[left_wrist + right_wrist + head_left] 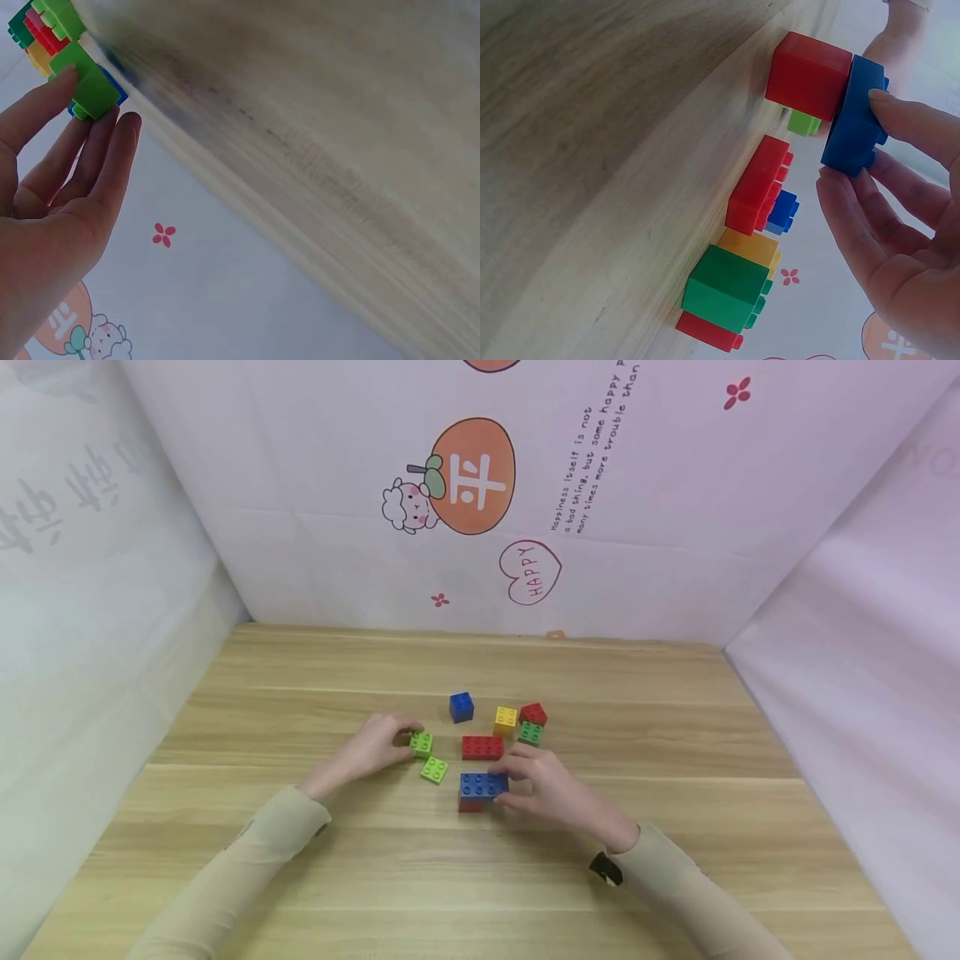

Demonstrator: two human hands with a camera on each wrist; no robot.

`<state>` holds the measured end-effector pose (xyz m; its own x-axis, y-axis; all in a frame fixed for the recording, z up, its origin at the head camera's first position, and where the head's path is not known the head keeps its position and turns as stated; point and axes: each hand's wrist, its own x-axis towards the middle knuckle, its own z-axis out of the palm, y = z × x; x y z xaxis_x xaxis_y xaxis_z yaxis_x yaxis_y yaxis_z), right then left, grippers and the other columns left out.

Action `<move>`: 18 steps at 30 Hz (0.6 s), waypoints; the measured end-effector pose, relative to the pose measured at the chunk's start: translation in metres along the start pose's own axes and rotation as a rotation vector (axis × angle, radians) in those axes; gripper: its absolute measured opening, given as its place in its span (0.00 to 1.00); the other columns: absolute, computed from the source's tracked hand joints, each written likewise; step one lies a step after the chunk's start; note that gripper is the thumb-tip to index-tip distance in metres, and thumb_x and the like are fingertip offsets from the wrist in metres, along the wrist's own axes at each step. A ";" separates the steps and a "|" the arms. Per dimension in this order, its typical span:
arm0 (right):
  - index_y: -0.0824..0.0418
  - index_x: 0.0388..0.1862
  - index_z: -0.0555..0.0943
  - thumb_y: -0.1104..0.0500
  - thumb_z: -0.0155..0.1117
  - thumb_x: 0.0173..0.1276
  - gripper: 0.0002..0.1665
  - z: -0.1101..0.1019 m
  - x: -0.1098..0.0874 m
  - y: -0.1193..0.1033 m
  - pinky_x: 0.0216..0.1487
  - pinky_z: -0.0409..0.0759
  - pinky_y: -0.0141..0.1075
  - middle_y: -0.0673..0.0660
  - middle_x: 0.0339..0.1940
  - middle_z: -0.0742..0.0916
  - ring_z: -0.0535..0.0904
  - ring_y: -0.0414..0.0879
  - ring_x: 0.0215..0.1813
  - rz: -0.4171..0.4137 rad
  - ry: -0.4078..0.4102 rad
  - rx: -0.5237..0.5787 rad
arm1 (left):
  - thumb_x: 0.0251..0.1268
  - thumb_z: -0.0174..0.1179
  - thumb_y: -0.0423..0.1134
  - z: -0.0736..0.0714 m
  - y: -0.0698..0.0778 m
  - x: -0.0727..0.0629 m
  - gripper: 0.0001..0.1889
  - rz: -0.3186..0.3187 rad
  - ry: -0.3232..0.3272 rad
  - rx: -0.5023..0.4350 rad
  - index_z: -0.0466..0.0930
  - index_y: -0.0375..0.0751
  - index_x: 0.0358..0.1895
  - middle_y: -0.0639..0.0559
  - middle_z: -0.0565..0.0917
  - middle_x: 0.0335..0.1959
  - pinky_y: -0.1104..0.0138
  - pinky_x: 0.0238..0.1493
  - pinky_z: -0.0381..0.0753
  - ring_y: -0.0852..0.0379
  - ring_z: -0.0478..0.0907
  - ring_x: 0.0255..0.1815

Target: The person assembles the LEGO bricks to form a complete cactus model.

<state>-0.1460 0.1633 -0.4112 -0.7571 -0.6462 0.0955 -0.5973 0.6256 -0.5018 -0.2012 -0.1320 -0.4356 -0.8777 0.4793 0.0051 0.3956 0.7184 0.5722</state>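
In the head view the left hand [377, 745] pinches a lime green building brick [421, 745] between thumb and fingers. A second, flatter-looking lime brick [434, 770] lies just in front of it. The right hand [553, 787] holds a long blue brick [478, 787] by its right end, thumb on one side and fingers on the other. Under the blue brick sits a red brick [470, 807], offset toward the left end. From the right wrist view, the red brick [810, 75] shows as a block against the blue brick's underside.
Beyond the hands lie a long red brick [482, 748], a dark blue brick [461, 707], a yellow brick [505, 721], a green brick [530, 734] and a smaller red brick [533, 713]. The wooden table [337, 868] ends at printed white sheets [337, 560] behind and at both sides.
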 end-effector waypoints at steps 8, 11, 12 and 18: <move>0.57 0.52 0.85 0.57 0.75 0.60 0.21 0.000 0.000 0.000 0.48 0.86 0.31 0.52 0.47 0.87 0.83 0.41 0.48 0.011 0.000 0.007 | 0.59 0.68 0.31 -0.007 0.010 -0.002 0.18 0.022 0.024 -0.022 0.82 0.34 0.53 0.39 0.85 0.53 0.50 0.59 0.82 0.41 0.82 0.56; 0.57 0.52 0.85 0.57 0.75 0.60 0.20 0.000 0.000 0.000 0.48 0.86 0.31 0.52 0.47 0.87 0.83 0.41 0.48 0.013 -0.003 0.006 | 0.58 0.68 0.31 -0.008 0.014 -0.003 0.17 0.032 0.036 -0.023 0.82 0.35 0.52 0.40 0.86 0.51 0.51 0.58 0.83 0.42 0.83 0.54; 0.57 0.52 0.85 0.57 0.75 0.60 0.20 0.000 0.000 0.000 0.49 0.86 0.30 0.52 0.48 0.87 0.83 0.41 0.48 0.013 -0.003 0.005 | 0.58 0.68 0.31 -0.008 0.015 -0.004 0.17 0.036 0.040 -0.026 0.82 0.35 0.52 0.40 0.86 0.50 0.51 0.57 0.84 0.42 0.83 0.53; 0.57 0.52 0.85 0.57 0.75 0.59 0.20 0.001 0.001 -0.001 0.48 0.85 0.28 0.52 0.47 0.87 0.83 0.41 0.48 0.009 0.002 -0.001 | 0.56 0.69 0.31 -0.009 0.025 -0.010 0.18 0.076 0.067 -0.030 0.82 0.34 0.51 0.41 0.87 0.47 0.55 0.53 0.85 0.43 0.83 0.49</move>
<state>-0.1460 0.1621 -0.4112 -0.7633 -0.6394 0.0927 -0.5905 0.6321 -0.5017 -0.1853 -0.1239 -0.4140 -0.8621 0.4960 0.1039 0.4543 0.6653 0.5924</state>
